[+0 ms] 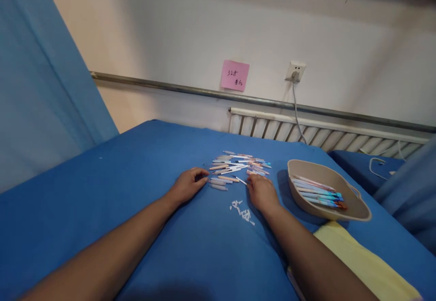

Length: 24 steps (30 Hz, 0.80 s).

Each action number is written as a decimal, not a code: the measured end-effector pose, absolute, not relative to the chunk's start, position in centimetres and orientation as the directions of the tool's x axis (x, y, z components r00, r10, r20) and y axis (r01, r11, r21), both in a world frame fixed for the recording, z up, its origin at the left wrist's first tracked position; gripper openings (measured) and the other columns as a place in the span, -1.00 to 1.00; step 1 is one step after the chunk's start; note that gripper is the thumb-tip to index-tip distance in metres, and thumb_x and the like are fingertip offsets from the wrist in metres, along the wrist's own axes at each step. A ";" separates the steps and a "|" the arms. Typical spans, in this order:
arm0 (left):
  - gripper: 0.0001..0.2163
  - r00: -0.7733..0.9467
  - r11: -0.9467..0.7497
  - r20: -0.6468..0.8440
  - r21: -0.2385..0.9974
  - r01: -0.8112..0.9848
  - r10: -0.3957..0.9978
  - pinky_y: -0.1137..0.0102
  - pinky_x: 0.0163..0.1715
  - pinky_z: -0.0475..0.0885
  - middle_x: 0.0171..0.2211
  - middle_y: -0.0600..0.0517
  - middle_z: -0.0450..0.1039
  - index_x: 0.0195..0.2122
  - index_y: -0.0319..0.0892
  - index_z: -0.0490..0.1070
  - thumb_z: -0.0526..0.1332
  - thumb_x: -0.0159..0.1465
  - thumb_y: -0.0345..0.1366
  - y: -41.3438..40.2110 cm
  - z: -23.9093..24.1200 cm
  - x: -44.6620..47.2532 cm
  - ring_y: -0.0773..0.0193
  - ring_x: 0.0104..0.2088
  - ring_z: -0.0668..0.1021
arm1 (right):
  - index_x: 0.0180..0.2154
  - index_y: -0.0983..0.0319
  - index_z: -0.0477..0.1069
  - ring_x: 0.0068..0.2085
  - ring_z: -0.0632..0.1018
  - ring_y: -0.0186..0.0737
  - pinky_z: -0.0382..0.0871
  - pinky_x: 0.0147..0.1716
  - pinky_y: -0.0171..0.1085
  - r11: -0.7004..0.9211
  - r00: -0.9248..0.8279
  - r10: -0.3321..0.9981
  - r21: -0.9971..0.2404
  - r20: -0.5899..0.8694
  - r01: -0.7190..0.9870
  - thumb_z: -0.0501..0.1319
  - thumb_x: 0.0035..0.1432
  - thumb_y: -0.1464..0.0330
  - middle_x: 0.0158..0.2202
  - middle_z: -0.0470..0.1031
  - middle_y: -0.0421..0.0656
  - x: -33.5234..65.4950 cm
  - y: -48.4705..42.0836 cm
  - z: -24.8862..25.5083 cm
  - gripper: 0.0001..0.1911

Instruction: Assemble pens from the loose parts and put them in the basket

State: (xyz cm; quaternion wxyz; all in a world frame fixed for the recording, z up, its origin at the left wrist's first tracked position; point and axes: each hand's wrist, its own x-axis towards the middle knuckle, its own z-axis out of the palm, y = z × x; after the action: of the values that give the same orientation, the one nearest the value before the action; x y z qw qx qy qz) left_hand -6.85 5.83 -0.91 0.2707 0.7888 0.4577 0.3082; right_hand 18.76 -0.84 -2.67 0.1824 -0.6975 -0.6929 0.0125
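Observation:
My left hand (189,184) rests on the blue cloth at the left side of a spread of pen parts, fingers curved and thumb apart, with nothing visible in it. Pale pen barrels (220,183) lie just off its fingertips. My right hand (262,193) is closed at the right side, its fingertips at the end of a thin white pen refill (240,180) that points left with a dark tip. More white refills (235,169) lie in the middle of the spread. Several pink and orange pen parts (258,166) sit beyond my right hand.
Small white scraps (244,213) lie in front of the pen parts. A beige basket (357,208) with several assembled-looking pens (318,194) stands at the right, beside a yellow cloth (361,260). Behind the blue-covered surface (136,169) are a radiator (269,126) and a wall.

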 end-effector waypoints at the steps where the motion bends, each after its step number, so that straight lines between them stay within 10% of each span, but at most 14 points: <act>1: -0.75 0.437 -0.480 0.247 0.661 0.577 0.865 0.30 -0.09 0.33 -0.22 0.00 0.52 -0.23 -0.11 0.50 0.16 0.12 -0.16 5.8 -0.9 -6.7 0.13 -0.18 0.51 | -0.14 0.23 0.39 -0.11 0.44 -0.11 0.18 -0.15 -0.24 0.034 0.030 0.971 -0.266 0.236 0.963 0.11 0.14 0.41 -0.17 0.49 -0.06 18.8 -0.9 -2.7 -0.77; 11: -0.78 0.538 -0.578 0.238 0.494 0.650 0.809 0.27 -0.04 0.24 -0.17 -0.02 0.49 -0.21 -0.08 0.47 0.18 0.13 -0.19 5.5 -0.6 -6.3 0.09 -0.12 0.45 | -0.16 0.29 0.40 -0.10 0.43 -0.03 0.19 -0.14 -0.16 0.060 -0.016 0.972 -0.183 0.234 0.981 0.06 0.15 0.43 -0.16 0.47 0.04 18.5 -1.2 -2.3 -0.77; 24: -0.82 0.464 -0.547 0.312 0.626 0.557 0.829 0.30 -0.09 0.31 -0.24 0.00 0.50 -0.30 -0.10 0.47 0.16 0.13 -0.20 4.6 -0.3 -5.5 0.13 -0.18 0.48 | -0.17 0.29 0.39 -0.10 0.44 -0.06 0.20 -0.13 -0.18 0.046 0.010 0.970 -0.225 0.243 0.973 0.05 0.15 0.45 -0.17 0.48 0.05 18.4 -1.1 -2.3 -0.77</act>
State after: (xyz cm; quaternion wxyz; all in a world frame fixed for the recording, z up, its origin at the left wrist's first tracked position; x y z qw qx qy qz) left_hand -5.52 4.57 -0.35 0.2247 0.8254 0.4198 0.3032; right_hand 18.44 -1.08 -2.29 0.1680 -0.6905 -0.7035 -0.0048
